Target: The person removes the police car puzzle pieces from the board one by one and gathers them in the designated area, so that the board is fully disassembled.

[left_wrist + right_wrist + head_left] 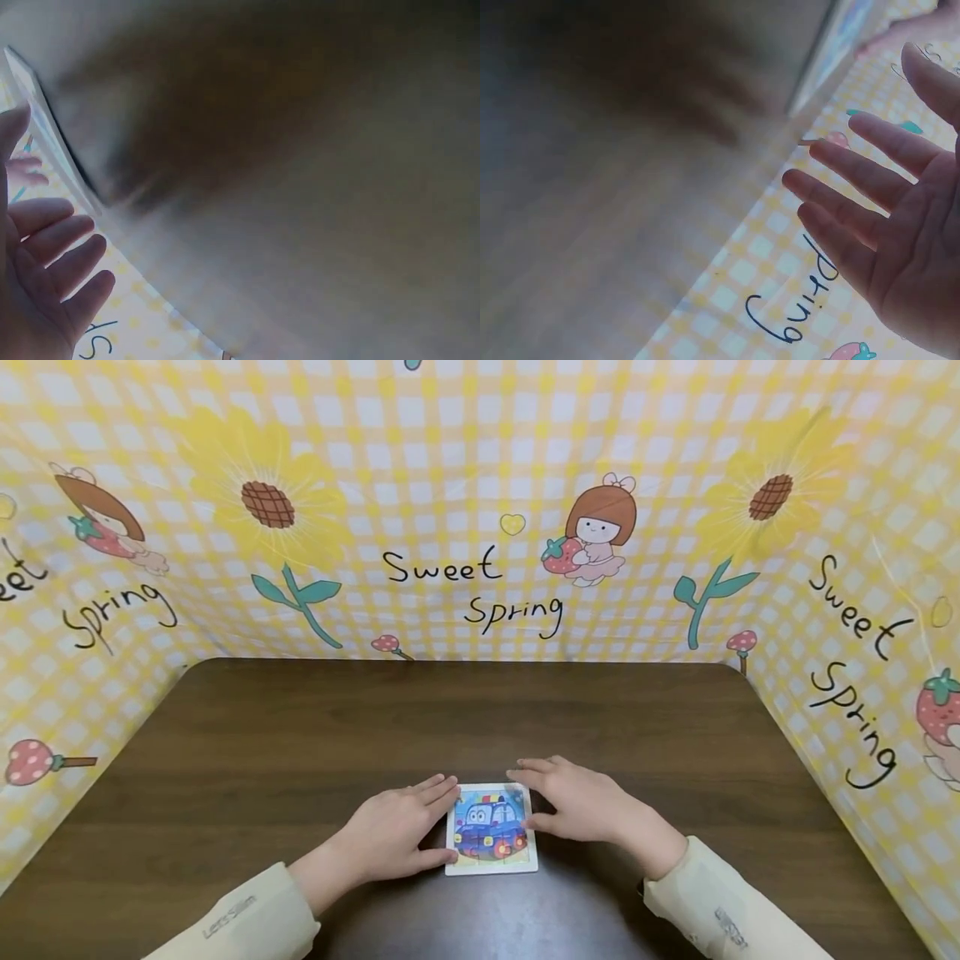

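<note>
A small square jigsaw puzzle (491, 827) in a white frame lies flat on the table, its pieces showing a blue cartoon police car. At its left edge is my left hand (393, 831), fingers extended, with the thumb tip at the lower left corner and fingertips by the upper left corner. On the opposite side my right hand (581, 797) has its fingers spread, fingertips at the upper right corner and thumb over the right edge. In the left wrist view the straight fingers (79, 266) show beside the thin frame. The right wrist view shows the right palm and straight fingers (862, 172).
The brown wooden table (465, 718) has rounded far corners. A yellow checked cloth (450, 485) with sunflowers, strawberries and "Sweet Spring" lettering hangs behind it and along both sides.
</note>
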Available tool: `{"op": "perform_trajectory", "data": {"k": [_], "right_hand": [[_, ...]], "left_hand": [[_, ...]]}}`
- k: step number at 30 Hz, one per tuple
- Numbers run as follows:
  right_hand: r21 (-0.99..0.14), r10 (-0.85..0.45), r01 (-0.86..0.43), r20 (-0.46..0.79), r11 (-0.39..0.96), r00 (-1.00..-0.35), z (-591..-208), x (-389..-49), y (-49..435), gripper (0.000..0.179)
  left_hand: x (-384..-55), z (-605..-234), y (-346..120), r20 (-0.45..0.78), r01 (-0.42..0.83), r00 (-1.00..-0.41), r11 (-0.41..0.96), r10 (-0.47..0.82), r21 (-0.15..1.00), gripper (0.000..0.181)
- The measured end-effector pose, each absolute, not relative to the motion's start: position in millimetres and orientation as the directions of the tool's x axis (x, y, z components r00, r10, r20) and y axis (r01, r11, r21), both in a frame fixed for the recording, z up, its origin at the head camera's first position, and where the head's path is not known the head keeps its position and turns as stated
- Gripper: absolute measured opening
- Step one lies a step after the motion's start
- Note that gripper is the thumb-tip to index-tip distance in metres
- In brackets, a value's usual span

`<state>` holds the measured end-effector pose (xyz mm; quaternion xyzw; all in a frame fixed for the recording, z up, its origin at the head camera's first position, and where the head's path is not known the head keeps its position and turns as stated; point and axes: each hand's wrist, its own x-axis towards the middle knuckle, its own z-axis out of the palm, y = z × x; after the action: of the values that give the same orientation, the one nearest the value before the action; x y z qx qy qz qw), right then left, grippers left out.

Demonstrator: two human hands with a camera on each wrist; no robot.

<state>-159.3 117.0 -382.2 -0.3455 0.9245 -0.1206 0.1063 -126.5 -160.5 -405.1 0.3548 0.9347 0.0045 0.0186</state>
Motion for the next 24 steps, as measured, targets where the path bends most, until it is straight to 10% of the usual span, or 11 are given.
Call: {"op": "perform_trajectory", "data": {"k": [24], "right_hand": [[-0.479,-0.754,-0.607,-0.206,0.634,-0.624,-392.2,-195.3,57.2,0.023]], "left_hand": [[-120.3,-413.6,-162.4,-0.011,0.653,-0.756,0.755,0.655,0.052,0.072]]}}
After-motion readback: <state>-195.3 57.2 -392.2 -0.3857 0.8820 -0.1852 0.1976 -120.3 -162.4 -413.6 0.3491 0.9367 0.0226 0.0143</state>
